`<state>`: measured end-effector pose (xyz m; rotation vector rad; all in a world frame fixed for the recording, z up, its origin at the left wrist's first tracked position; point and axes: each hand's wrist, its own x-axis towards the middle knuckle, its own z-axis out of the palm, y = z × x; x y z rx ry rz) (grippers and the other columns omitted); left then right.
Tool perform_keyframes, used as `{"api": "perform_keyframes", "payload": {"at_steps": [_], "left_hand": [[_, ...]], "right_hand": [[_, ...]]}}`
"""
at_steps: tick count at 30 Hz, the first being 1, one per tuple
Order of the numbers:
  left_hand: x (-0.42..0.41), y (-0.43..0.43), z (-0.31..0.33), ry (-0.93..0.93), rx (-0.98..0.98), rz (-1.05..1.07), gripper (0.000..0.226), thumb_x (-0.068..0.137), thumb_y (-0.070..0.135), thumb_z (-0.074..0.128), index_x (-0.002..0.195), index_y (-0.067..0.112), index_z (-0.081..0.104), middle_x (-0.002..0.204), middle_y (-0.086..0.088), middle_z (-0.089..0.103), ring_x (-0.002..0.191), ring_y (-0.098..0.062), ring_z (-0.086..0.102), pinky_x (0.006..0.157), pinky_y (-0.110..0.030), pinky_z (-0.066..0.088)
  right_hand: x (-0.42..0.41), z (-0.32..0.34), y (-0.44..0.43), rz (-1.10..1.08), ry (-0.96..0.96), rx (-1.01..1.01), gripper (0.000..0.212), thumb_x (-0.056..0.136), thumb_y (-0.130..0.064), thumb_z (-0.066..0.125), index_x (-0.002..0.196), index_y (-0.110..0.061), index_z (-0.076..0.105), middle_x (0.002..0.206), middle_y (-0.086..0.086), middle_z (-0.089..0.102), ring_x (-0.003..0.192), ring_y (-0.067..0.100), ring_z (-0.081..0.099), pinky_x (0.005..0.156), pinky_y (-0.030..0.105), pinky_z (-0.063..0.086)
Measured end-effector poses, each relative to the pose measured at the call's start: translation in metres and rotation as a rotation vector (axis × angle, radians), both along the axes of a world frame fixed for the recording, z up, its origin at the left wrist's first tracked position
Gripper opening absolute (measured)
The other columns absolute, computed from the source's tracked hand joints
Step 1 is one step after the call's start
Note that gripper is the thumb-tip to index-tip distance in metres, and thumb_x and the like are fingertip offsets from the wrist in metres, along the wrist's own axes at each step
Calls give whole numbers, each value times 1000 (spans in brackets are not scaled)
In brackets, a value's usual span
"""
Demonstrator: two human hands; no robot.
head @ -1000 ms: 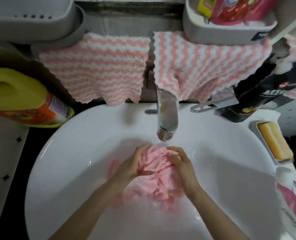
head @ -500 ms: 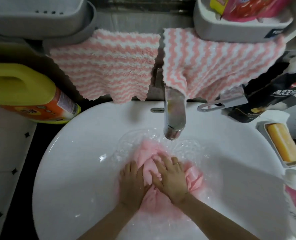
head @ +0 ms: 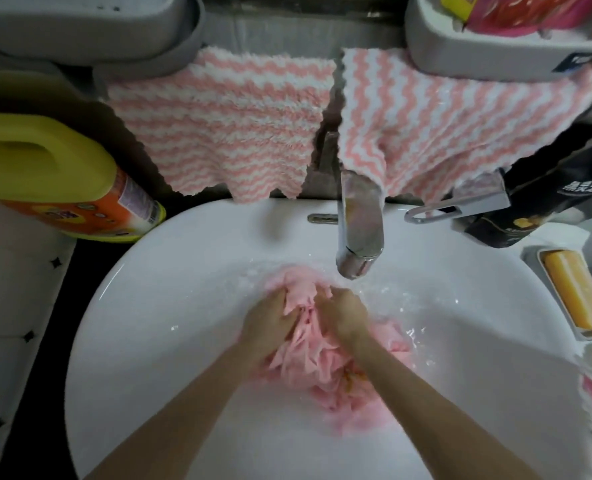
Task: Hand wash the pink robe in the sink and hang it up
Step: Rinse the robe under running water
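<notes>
Both hands grip the bunched pink robe [head: 325, 365] low in the white sink [head: 169, 271]: the left hand [head: 266, 324] and the right hand [head: 345, 311] curl their fingers into its wet folds, side by side, just below the chrome faucet [head: 358, 230]; striped towels [head: 225, 126] hang beyond

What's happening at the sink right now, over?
Left hand and right hand both gripping the bunched, wet pink fabric robe. Robe low in round white ceramic sink, below chrome metal tap. Nothing in the way.
</notes>
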<state>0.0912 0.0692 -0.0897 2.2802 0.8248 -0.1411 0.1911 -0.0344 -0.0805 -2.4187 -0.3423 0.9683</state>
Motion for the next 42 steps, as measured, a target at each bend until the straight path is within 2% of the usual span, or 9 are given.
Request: {"api": "perform_keyframes", "payload": {"at_steps": [6,10,14,20,24,29,34,39,42], "left_hand": [[-44,6,59,-332,-450,-66,82,69,48,75,134,46,26,131,18,46,111,-3,52,92,-22,46],[-83,-26,37,-487,253,-529,30,89,30,53,119,25,50,102,7,48,99,-14,50,94,-26,38],[-109,-32,-5,-282,495,-833,30,88,19,50,116,26,56,97,3,58,101,-22,54,110,-46,26],[-82,-9,47,-479,334,-371,25,89,31,46,110,28,59,110,4,55,99,-18,53,88,-35,40],[-60,3,42,-187,-37,190,56,86,49,42,134,20,46,128,0,46,119,-23,44,103,-36,36],[3,-11,35,-81,-655,218,46,99,37,40,142,24,33,148,5,35,137,-13,33,115,-36,26],[23,-14,61,25,-842,191,35,97,44,43,110,15,58,114,-2,57,106,-14,53,89,-27,41],[-13,-16,60,-218,-682,118,40,71,53,63,80,15,55,84,-6,52,81,-13,49,77,-32,39],[-61,-25,36,-198,-52,-326,59,66,54,58,118,30,44,127,-3,44,119,-18,39,99,-33,36]], "right_hand": [[-13,59,-61,36,-67,511,21,88,-42,58,88,-22,65,83,-10,63,79,9,59,75,27,46],[-36,35,-113,674,-674,412,44,77,-26,59,121,-30,55,135,-6,48,130,22,41,107,37,30],[-58,-2,-128,832,-682,103,59,69,-29,50,127,-36,51,144,-1,44,144,24,19,108,56,22],[-38,36,-109,42,-408,587,39,78,-25,62,114,-41,60,137,-9,49,130,14,43,105,40,34],[-24,27,-121,-699,-140,325,44,74,-60,47,115,-46,54,121,1,51,106,16,54,96,41,45],[-19,-3,-77,-723,110,344,59,77,-71,54,120,-30,59,121,-1,63,110,22,60,103,45,42],[-1,18,-49,-665,786,679,76,76,-64,65,119,-2,63,119,23,63,112,35,61,103,47,42],[-27,53,-58,-381,212,699,41,74,-46,71,75,-10,52,78,8,51,72,19,48,73,34,39],[-63,45,-74,110,-312,509,34,83,-58,53,116,-48,52,126,-6,53,121,12,46,103,30,36]]}}
